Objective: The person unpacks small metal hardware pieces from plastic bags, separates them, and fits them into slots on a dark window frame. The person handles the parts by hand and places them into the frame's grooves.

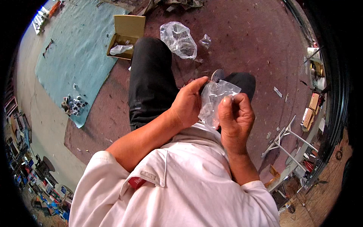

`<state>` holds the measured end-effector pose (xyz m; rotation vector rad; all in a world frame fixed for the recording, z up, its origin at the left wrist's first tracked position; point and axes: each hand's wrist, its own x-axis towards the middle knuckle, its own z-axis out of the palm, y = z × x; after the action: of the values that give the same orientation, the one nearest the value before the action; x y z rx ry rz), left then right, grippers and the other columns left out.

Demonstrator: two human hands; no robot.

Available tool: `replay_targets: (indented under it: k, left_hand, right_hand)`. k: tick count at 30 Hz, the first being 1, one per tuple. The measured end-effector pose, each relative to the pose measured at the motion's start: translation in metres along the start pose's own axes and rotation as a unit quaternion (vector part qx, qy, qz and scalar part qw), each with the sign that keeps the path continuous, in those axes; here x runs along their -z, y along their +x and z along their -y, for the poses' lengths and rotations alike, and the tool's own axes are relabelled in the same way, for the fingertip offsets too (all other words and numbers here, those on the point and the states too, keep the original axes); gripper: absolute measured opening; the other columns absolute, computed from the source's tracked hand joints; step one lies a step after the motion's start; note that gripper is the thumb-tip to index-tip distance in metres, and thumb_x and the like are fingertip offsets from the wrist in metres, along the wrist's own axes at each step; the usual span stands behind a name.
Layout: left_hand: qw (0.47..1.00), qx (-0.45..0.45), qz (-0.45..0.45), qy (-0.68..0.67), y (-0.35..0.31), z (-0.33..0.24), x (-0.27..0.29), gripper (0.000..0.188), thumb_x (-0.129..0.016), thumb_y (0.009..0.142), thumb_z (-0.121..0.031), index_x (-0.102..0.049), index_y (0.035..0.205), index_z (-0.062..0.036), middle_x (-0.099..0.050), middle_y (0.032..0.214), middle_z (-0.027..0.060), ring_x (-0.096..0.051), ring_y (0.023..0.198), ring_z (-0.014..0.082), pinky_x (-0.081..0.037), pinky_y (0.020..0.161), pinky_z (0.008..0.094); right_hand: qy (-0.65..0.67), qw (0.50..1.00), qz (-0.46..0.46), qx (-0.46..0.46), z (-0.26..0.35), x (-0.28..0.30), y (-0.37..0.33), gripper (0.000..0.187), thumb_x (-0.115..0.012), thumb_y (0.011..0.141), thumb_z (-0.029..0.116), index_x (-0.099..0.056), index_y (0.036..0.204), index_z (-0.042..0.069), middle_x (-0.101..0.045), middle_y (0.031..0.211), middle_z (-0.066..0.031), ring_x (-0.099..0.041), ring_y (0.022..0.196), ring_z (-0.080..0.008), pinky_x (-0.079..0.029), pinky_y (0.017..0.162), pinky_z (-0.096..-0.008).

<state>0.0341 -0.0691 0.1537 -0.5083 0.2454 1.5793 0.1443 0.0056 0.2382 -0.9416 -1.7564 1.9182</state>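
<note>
A small clear plastic bag [216, 99] is between my hands, above my lap. My right hand [239, 119] is closed, its thumb and curled fingers pinching the bag's right side. On the bag's other side, my left hand [188, 103] supports it, with the thumb side pointing away from me and the remaining fingers partly hidden behind the plastic. The bag looks crumpled and see-through; whether anything is inside, I cannot make out. Beyond my knees lies a larger clear plastic bag [178, 39] on the dark red floor, with a small clear packet [205, 41] beside it.
An open cardboard box [129, 25] with clear packets inside stands past my left knee. Several small dark and metallic parts [75, 105] lie heaped on a light blue mat [81, 49]. A white metal frame [283, 142] and small cartons [311, 111] are at the right.
</note>
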Motion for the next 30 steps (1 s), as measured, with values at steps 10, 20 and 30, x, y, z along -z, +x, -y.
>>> replay_targets:
  k: [10,20,30]
  left_hand:
    - [0.999,0.02,-0.026,-0.013,0.007,0.002,0.005,0.041,-0.048,0.103,-0.04,-0.069,0.096,-0.0055,-0.074,0.092,0.0119,-0.071,0.084,0.0271,-0.057,0.085,0.0423]
    - [0.999,0.033,-0.037,-0.006,0.011,0.002,0.012,0.04,-0.049,0.103,-0.04,-0.068,0.094,-0.0063,-0.073,0.086,0.0122,-0.07,0.076,0.0268,-0.057,0.076,0.0427]
    - [0.998,-0.017,-0.048,0.035,0.008,0.002,0.009,0.037,-0.052,0.102,-0.039,-0.067,0.096,-0.0058,-0.072,0.086,0.0101,-0.069,0.076,0.0231,-0.057,0.072,0.0381]
  right_hand:
    - [-0.01,1.0,0.0,0.007,-0.007,-0.005,-0.004,0.014,-0.064,0.101,0.012,-0.052,0.097,0.005,-0.056,0.08,0.0043,-0.051,0.065,-0.0004,-0.044,0.057,-0.0199]
    - [-0.053,0.998,-0.004,0.015,-0.016,-0.001,-0.014,0.014,-0.065,0.099,0.009,-0.051,0.097,0.005,-0.056,0.08,0.0057,-0.049,0.07,0.0003,-0.045,0.061,-0.0195]
    - [-0.125,0.986,0.028,0.109,-0.027,0.004,-0.019,0.016,-0.066,0.096,0.007,-0.05,0.096,0.003,-0.061,0.077,0.0013,-0.053,0.067,-0.0008,-0.047,0.06,-0.0205]
